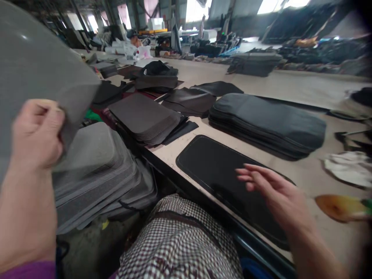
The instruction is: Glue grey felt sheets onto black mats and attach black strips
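Grey sheet (43,58) fills the upper left of the frame, its lower edge bunched in the tightly curled left hand (39,133), above a stack of grey pieces (93,149). At lower right, the right hand (267,184) has its fingers loosely extended, gripping nothing, over a black panel (203,162) on the tabletop (166,154); whether it touches is unclear. Handling such a broad, seemingly flexible sheet probably calls for a firm edge grip without creasing, with the free hand steadying the opposite side.
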Action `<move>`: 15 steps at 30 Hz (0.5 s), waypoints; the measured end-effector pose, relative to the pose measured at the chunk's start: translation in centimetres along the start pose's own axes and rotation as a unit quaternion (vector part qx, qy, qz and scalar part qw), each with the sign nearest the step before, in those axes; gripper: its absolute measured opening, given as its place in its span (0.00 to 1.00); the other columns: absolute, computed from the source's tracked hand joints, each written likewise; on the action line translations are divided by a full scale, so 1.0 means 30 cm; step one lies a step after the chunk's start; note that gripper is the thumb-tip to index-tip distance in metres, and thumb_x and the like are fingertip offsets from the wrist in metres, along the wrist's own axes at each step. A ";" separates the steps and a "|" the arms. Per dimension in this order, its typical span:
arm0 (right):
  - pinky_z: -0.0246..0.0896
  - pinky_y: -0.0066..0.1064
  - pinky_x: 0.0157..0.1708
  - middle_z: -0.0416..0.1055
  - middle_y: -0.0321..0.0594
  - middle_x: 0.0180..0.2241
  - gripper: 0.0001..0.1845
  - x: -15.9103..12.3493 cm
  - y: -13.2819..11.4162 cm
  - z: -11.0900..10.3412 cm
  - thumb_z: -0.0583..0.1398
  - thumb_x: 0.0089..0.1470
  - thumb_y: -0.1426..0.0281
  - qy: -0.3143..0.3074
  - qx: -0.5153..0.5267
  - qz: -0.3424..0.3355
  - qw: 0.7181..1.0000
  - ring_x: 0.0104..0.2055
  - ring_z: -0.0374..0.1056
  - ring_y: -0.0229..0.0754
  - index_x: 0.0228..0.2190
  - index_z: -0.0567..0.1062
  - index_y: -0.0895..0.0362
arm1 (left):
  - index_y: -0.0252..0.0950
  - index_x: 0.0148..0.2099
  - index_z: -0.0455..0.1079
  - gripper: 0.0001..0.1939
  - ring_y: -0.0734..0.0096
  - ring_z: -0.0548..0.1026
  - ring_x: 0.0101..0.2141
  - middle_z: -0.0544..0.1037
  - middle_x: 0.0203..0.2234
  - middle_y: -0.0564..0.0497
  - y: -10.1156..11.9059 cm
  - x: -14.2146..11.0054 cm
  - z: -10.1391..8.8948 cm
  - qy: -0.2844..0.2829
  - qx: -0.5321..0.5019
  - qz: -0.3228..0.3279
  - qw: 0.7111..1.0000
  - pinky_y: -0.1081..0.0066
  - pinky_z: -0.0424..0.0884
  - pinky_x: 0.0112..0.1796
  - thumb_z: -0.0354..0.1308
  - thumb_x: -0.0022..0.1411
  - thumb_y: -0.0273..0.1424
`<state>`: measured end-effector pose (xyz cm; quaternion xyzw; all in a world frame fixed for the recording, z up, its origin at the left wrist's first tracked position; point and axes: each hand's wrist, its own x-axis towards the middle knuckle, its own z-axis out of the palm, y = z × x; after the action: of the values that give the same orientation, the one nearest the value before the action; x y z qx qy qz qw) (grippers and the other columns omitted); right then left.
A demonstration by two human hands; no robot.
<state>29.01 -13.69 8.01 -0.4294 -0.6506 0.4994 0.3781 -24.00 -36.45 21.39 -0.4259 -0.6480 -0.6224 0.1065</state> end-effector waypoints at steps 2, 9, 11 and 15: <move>0.75 0.48 0.49 0.77 0.53 0.56 0.29 0.051 -0.028 0.137 0.65 0.59 0.45 -0.110 0.119 0.031 0.986 0.54 0.76 0.57 0.52 0.79 0.51 | 0.35 0.44 0.67 0.18 0.75 0.75 0.37 0.79 0.36 0.52 0.089 -0.091 0.171 -0.147 0.007 0.017 0.989 0.70 0.72 0.46 0.63 0.67 0.44; 0.77 0.47 0.47 0.77 0.52 0.55 0.37 0.169 -0.073 0.412 0.67 0.52 0.39 -0.203 0.287 0.145 0.925 0.50 0.77 0.56 0.50 0.78 0.54 | 0.41 0.43 0.65 0.11 0.63 0.71 0.63 0.72 0.65 0.47 0.218 -0.397 0.563 -0.558 -0.093 -0.023 0.824 0.57 0.65 0.62 0.47 0.77 0.39; 0.76 0.40 0.41 0.81 0.47 0.45 0.30 0.172 -0.050 0.427 0.74 0.48 0.50 -0.161 0.252 0.148 0.943 0.40 0.78 0.50 0.45 0.78 0.56 | 0.41 0.42 0.66 0.10 0.63 0.71 0.63 0.72 0.65 0.48 0.191 -0.470 0.597 -0.590 -0.116 -0.028 0.799 0.58 0.66 0.62 0.48 0.77 0.38; 0.74 0.36 0.38 0.81 0.42 0.42 0.26 0.140 -0.003 0.418 0.74 0.49 0.59 -0.088 0.176 0.104 0.975 0.38 0.77 0.47 0.47 0.78 0.55 | 0.43 0.55 0.69 0.11 0.64 0.75 0.59 0.76 0.61 0.46 0.067 -0.594 0.555 -0.504 -0.127 -0.056 0.852 0.59 0.70 0.60 0.49 0.76 0.37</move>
<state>15.98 -13.84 5.67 -0.3762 -0.5346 0.6785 0.3351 -5.14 -29.26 7.57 -0.6543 -0.5505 -0.4039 -0.3251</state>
